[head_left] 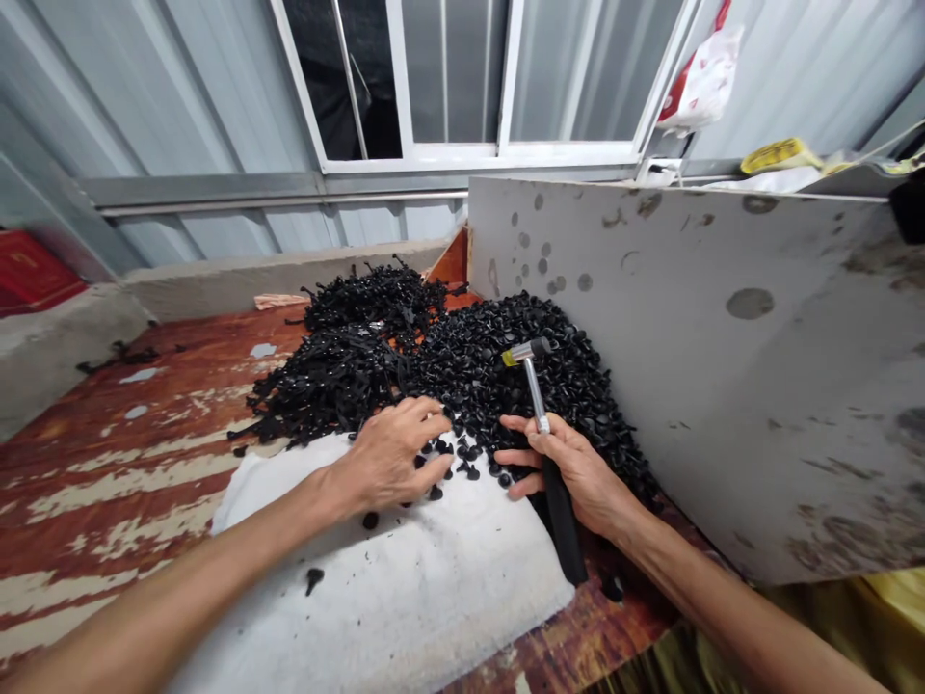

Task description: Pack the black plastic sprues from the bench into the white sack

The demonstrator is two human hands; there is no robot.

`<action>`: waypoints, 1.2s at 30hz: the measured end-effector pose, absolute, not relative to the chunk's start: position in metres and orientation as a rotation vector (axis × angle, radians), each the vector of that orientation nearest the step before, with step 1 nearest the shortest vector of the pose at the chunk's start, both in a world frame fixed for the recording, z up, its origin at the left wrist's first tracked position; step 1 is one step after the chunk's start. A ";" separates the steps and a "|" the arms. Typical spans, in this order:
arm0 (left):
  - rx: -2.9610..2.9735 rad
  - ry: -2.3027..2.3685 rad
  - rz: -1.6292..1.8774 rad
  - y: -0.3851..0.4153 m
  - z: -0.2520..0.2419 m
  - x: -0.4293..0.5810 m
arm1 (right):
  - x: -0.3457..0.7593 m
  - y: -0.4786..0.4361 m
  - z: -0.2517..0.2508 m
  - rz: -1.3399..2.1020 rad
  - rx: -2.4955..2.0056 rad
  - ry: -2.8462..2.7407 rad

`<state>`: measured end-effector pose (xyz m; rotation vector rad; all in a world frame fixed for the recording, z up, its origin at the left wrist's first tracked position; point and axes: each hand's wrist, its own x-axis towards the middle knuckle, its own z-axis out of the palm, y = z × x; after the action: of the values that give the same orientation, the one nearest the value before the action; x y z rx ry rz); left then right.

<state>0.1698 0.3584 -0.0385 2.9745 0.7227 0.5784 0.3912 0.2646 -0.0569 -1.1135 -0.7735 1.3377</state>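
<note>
A small hammer [536, 387] with a metal head and black handle lies in my right hand [570, 469], held by the thumb and palm while several fingers spread over the edge of the black pile. My left hand [396, 453] is palm down with fingers apart and bent, over small black parts at the top of a white cloth [405, 588]. A big heap of round-headed black parts [484, 357] rises beyond both hands. Left of it is a heap of thin, tangled black pieces [332, 376]. A few loose parts are scattered on the cloth.
The worn red-brown table [116, 463] extends left. A stained grey panel [694, 318] stands along the right side. Behind are a window [491, 154] and corrugated metal wall. A red box [36, 273] is at far left; a white and red bag [700, 82] hangs upper right.
</note>
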 end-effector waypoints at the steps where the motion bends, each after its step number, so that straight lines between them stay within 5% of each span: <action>1: 2.974 0.705 0.579 0.362 -0.041 0.184 | 0.391 0.265 -0.058 1.332 -1.116 -0.777; 7: 3.002 0.567 0.444 0.377 -0.052 0.224 | 0.391 0.265 -0.062 1.312 -1.120 -0.788; 17: 2.975 0.512 0.539 0.333 -0.047 0.132 | 0.395 0.264 -0.066 1.303 -1.129 -0.757; 28: 3.074 0.928 0.641 0.308 -0.051 0.089 | 0.389 0.262 -0.060 1.262 -1.204 -0.708; 36: 2.892 0.762 0.044 0.319 -0.058 0.138 | 0.387 0.260 -0.057 1.230 -1.229 -0.679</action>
<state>0.1383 0.3194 -0.0582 2.8921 0.7624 0.0440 0.3867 0.2602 -0.0575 -1.2293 -0.6787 1.2297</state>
